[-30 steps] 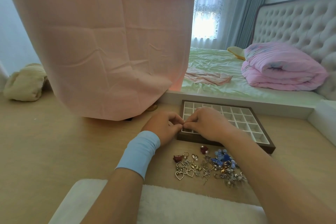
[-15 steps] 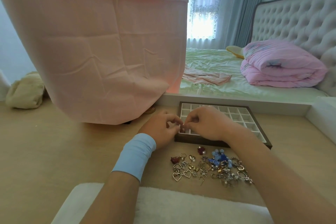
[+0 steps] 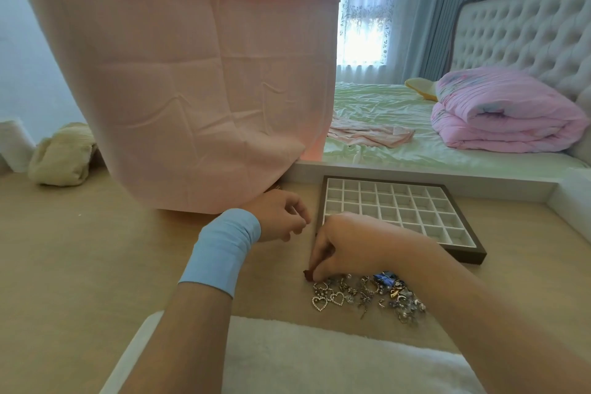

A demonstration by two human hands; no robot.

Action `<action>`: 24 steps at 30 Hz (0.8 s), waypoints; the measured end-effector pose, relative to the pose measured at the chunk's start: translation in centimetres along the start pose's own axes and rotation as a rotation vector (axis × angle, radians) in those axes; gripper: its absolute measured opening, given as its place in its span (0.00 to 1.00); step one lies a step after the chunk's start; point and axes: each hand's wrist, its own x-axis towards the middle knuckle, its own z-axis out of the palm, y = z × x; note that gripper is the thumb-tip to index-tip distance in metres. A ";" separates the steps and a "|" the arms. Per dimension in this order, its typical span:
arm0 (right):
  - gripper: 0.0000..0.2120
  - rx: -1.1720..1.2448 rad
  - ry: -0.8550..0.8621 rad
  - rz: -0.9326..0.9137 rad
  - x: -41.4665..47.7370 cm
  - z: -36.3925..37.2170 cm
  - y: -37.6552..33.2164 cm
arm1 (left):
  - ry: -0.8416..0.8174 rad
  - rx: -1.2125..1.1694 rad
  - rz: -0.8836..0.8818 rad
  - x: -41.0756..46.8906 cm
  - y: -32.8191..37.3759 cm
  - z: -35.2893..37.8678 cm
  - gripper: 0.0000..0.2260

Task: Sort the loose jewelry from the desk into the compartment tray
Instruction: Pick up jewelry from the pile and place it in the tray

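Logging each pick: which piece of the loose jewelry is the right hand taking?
The dark red piece, leftmost of all; the right hand pinches it, while the silver hearts lie untouched.

No readable text, labels, brands, numbers or signs anywhere in view.

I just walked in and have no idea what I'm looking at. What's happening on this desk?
A person is sorting jewelry by hand. The right hand reaches down to the left edge of the pile of loose jewelry on the desk and pinches a small dark red piece. The left hand, with a blue wristband, hovers beside the compartment tray, fingers curled; whether it holds anything is unclear. Most of the jewelry lies in the pile, not yet in the tray.
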 end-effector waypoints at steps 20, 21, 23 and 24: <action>0.05 0.699 0.622 0.129 0.7 -1.7 3.5 | 0.199 -0.914 -0.042 1.2 1.1 3.0 0.05; 0.07 0.630 0.640 0.125 0.7 -1.8 3.6 | 0.199 -0.904 -0.043 1.2 1.1 3.1 0.04; 0.13 0.547 0.649 0.119 0.7 -1.8 3.7 | 0.201 -0.865 -0.039 1.2 1.1 3.3 0.05; 0.14 0.541 0.645 0.104 0.7 -1.8 3.7 | 0.206 -0.842 -0.035 1.2 1.2 3.4 0.05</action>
